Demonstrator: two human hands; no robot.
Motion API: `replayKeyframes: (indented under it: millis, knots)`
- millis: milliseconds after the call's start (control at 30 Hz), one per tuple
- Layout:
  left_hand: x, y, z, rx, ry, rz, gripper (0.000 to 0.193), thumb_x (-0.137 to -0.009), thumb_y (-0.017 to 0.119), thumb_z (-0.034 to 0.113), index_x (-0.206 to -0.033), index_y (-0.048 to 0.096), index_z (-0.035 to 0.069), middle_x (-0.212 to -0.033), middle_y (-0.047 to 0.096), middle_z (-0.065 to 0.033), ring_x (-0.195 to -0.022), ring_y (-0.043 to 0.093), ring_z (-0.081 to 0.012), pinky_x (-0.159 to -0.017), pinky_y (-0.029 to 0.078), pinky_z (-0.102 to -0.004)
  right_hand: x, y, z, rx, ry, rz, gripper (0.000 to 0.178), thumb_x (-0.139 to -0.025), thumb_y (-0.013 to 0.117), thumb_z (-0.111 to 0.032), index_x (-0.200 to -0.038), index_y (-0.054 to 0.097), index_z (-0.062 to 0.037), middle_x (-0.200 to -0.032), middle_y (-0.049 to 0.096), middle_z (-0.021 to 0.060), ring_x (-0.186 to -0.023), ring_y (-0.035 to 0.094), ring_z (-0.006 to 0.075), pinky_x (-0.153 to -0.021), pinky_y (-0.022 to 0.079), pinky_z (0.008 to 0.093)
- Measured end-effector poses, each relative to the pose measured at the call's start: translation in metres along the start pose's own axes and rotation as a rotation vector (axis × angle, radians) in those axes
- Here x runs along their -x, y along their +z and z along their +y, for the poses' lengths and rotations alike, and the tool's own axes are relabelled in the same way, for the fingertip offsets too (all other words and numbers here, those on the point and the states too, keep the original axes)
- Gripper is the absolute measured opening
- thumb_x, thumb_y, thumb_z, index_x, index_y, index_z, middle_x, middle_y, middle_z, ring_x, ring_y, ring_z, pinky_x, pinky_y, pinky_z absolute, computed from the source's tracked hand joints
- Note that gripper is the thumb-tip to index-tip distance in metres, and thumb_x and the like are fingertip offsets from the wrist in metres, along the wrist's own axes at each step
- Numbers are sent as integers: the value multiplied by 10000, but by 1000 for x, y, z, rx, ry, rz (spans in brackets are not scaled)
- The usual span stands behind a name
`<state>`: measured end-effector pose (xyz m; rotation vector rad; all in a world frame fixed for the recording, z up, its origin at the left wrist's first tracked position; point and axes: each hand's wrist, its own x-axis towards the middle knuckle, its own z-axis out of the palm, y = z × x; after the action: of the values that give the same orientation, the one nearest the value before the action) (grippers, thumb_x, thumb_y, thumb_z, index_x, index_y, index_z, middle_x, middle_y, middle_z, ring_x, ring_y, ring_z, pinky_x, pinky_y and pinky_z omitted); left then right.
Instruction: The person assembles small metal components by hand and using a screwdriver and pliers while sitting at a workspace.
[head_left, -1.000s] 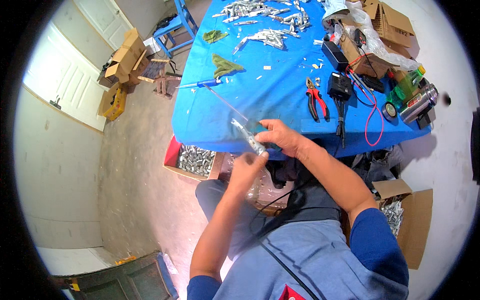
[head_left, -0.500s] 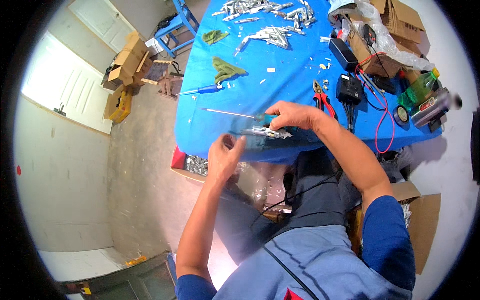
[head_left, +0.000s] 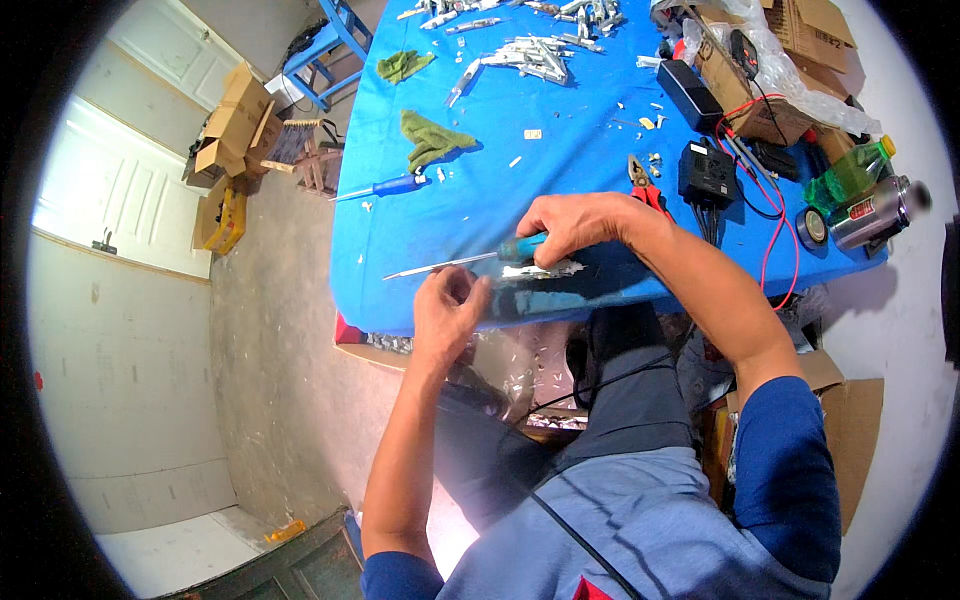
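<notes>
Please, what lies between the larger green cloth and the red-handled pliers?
In the head view, a pale square and a white bit, on the blue tablecloth.

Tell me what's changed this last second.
The left hand has let go of the metal piece and drawn left; the piece is now at the right hand, held or resting, I can't tell. The right hand has moved forward toward the pliers, its teal-handled screwdriver swinging from forward-left to left. The nearer green cloth and blue screwdriver stayed put.

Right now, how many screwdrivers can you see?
2. The teal-handled screwdriver is in the right hand; the blue-handled screwdriver lies on the blue tablecloth, near its left edge. Others may be hidden.
</notes>
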<state>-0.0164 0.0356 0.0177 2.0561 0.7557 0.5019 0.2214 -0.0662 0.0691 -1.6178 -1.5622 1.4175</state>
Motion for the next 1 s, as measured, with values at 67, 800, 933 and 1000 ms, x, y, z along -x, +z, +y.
replayKeyframes:
  millis: [67, 800, 933, 1000]
  knots:
    - [2, -1, 4, 1, 14, -14, 215, -837, 725, 146, -814, 614, -37, -706, 573, -18, -647, 499, -87, -586, 425, -257, -2, 2, 2, -58, 10, -6, 241, -657, 607, -168, -807, 647, 16, -655, 555, -13, -585, 462, 90, -519, 365, 291]
    - [20, 28, 12, -341, 341, 270, 264, -804, 736, 200, -703, 563, 28, -746, 557, -111, -716, 549, -306, -645, 426, -400, 47, 31, 15, 264, -78, 597, 352, -750, 728, -200, -1032, 601, -32, -912, 648, 141, -828, 628, 252, -754, 484, 371]
    - [17, 32, 11, -332, 304, 303, 256, -825, 709, 201, -692, 560, 42, -715, 549, -104, -696, 542, -307, -644, 407, -419, 34, 49, 35, 314, -143, 733, 371, -746, 742, -184, -1058, 591, -52, -933, 648, 150, -892, 635, 330, -792, 497, 416]
    - [15, 31, 10, -322, 297, 307, 254, -819, 710, 204, -686, 557, 50, -694, 544, -96, -674, 538, -306, -643, 403, -420, 27, 53, 33, 277, -127, 823, 373, -749, 739, -187, -1066, 588, -61, -945, 644, 158, -916, 629, 353, -798, 493, 433]
